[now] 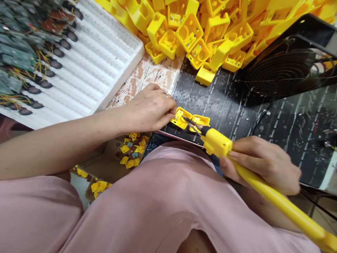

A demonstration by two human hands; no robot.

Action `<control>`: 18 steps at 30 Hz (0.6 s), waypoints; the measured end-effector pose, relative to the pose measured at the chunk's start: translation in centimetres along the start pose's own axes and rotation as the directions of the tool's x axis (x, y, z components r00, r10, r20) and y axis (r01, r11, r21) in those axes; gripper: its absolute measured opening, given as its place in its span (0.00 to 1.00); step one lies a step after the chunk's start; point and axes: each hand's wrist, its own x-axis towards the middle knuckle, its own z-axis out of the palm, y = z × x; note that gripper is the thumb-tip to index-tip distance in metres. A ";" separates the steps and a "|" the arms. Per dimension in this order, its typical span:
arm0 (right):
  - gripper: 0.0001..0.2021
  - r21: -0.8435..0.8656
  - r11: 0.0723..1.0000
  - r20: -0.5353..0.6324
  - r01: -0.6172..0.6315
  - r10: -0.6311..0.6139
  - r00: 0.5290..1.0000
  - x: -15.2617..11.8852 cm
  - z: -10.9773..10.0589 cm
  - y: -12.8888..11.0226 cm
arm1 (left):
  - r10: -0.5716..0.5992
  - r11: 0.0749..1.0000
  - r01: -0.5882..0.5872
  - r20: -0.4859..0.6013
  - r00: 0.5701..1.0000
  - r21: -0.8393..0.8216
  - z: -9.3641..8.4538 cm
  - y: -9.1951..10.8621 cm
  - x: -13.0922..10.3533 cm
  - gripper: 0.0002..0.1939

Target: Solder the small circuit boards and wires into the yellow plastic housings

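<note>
A small open yellow plastic case (179,120) lies at the front edge of the black bench mat, with small metal parts inside it. My left hand (151,109), a ring on one finger, is closed with thumb and fingertips pinched at the case's left edge. My right hand (263,165) is wrapped round a yellow soldering iron (218,142), its dark metal end pointing down to the left at the case. Beside that case lies a second open yellow half (201,120), partly covered by the iron's end. What the left fingertips press on is partly hidden.
A heap of yellow cases (189,31) fills the back. At right stands a black fan (284,70). White foam tray (110,70) at left carries circuit boards (18,52) with wired round parts. Below the bench edge, a cardboard box (105,156) holds small yellow pieces.
</note>
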 end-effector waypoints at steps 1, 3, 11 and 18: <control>0.09 -0.006 1.000 -0.028 -0.009 0.009 1.000 -0.1 -0.1 0.1 | -0.006 1.000 0.006 -0.003 1.000 -0.017 -0.1 0.0 0.0 0.16; 0.10 0.000 1.000 -0.080 0.026 -0.026 0.996 -0.3 0.0 0.3 | -0.017 1.000 0.016 -0.009 1.000 -0.024 -0.1 -0.1 0.0 0.16; 0.10 -0.004 0.998 -0.061 0.058 -0.058 0.996 -0.1 1.1 0.2 | -0.065 0.997 0.059 0.108 0.992 0.057 -0.5 0.7 0.5 0.18; 0.11 0.009 0.992 0.038 0.124 -0.125 0.991 0.8 1.5 0.0 | -0.089 0.994 0.079 0.123 0.988 0.081 -0.6 1.3 0.6 0.17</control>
